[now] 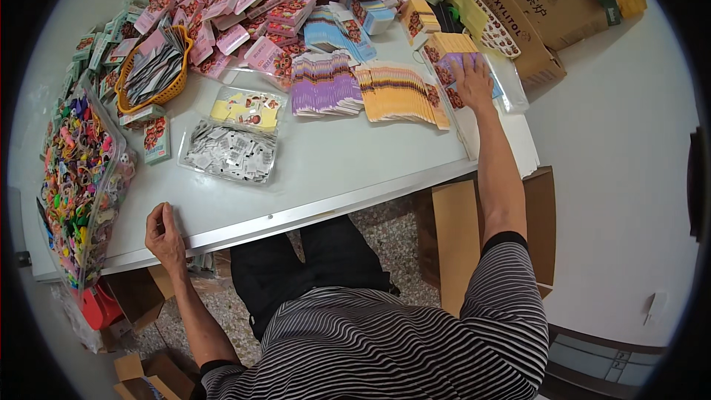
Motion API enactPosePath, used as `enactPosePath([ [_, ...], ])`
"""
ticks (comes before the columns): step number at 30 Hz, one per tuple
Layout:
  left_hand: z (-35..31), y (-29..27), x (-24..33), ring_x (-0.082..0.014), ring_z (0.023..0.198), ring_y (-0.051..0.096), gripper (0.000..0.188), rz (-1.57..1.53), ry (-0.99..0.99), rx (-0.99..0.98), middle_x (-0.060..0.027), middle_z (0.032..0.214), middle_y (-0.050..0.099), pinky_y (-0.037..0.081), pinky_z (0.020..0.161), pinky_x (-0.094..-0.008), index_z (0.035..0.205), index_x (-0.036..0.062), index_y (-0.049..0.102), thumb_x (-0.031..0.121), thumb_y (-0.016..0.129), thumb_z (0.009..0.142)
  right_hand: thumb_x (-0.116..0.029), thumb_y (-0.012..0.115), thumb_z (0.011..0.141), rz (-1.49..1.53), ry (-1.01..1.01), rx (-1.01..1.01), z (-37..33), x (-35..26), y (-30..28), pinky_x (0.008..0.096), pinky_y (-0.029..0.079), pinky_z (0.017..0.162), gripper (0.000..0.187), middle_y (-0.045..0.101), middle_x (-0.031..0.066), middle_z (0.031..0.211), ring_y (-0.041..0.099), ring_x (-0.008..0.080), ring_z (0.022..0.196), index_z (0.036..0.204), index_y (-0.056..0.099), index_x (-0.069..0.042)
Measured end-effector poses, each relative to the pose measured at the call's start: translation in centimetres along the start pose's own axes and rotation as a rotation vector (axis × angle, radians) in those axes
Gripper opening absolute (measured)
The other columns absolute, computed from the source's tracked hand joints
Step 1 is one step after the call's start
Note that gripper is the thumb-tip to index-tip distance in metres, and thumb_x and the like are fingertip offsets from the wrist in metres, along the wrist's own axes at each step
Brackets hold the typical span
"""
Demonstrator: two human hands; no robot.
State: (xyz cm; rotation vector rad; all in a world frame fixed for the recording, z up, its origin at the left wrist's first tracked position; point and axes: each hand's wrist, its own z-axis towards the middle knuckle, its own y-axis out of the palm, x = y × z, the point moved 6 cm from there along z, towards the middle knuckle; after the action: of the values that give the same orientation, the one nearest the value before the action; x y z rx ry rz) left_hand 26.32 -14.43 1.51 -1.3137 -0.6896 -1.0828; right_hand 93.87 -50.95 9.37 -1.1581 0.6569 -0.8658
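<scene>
My right hand (472, 81) lies palm down, fingers spread, on a stack of flat printed cards (448, 46) with yellow and purple parts at the table's right end. Part of the stack is hidden under that hand. Just left of it are a fanned row of orange cards (400, 95) and a row of purple cards (324, 85). My left hand (164, 237) rests at the table's front edge with its fingers curled in, and nothing shows in it. Nearest to it is a clear tub (111, 178) heaped with small colourful trinkets.
Pink small boxes (222, 4) are piled at the back, with blue cards (337, 33) before them. A yellow basket (121, 92) holds flat packets. A clear two-part tray (278, 152) contains small labels. Cardboard boxes stand at the back right (518, 18) and below the table (455, 230).
</scene>
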Motion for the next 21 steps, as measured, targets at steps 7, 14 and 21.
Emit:
enactPosePath([
  [7, 0.3, 0.6, 0.3, -0.0076, 0.079, 0.059, 0.021, -0.008, 0.046, 0.053, -0.0014, 0.091, 0.069, 0.049, 0.073, -0.0227, 0.107, 0.0014, 0.072, 0.02, 0.07, 0.098, -0.06, 0.029, 0.102, 0.071, 0.057, -0.098, 2.5, 1.0, 2.4, 0.0619, 0.018, 0.118, 0.07, 0.028, 0.0194, 0.162, 0.022, 0.0422, 0.15, 0.157, 0.033, -0.017],
  [14, 0.5, -3.0, -0.6, -0.0083, 0.079, 0.06, 0.019, 0.034, 0.052, 0.055, -0.0028, 0.092, 0.07, 0.051, 0.073, -0.0237, 0.106, 0.0002, 0.072, 0.016, 0.069, 0.097, -0.055, 0.029, 0.104, 0.068, 0.028, -0.11, 1.2, -1.0, 3.9, 0.0629, 0.018, 0.119, 0.065, 0.029, 0.0193, 0.162, 0.026, 0.0441, 0.148, 0.156, 0.034, -0.018],
  [21, 1.3, -7.6, -1.8, -0.0112, 0.082, 0.065, 0.017, 0.014, 0.157, 0.016, -0.006, 0.092, 0.072, 0.052, 0.076, -0.0252, 0.105, -0.002, 0.071, 0.012, 0.07, 0.096, -0.029, 0.045, 0.105, 0.009, -0.177, 0.207, -5.5, -5.3, -4.0, 0.0492, 0.04, 0.108, 0.039, 0.06, 0.0268, 0.129, 0.055, 0.0442, 0.121, 0.129, 0.059, -0.001],
])
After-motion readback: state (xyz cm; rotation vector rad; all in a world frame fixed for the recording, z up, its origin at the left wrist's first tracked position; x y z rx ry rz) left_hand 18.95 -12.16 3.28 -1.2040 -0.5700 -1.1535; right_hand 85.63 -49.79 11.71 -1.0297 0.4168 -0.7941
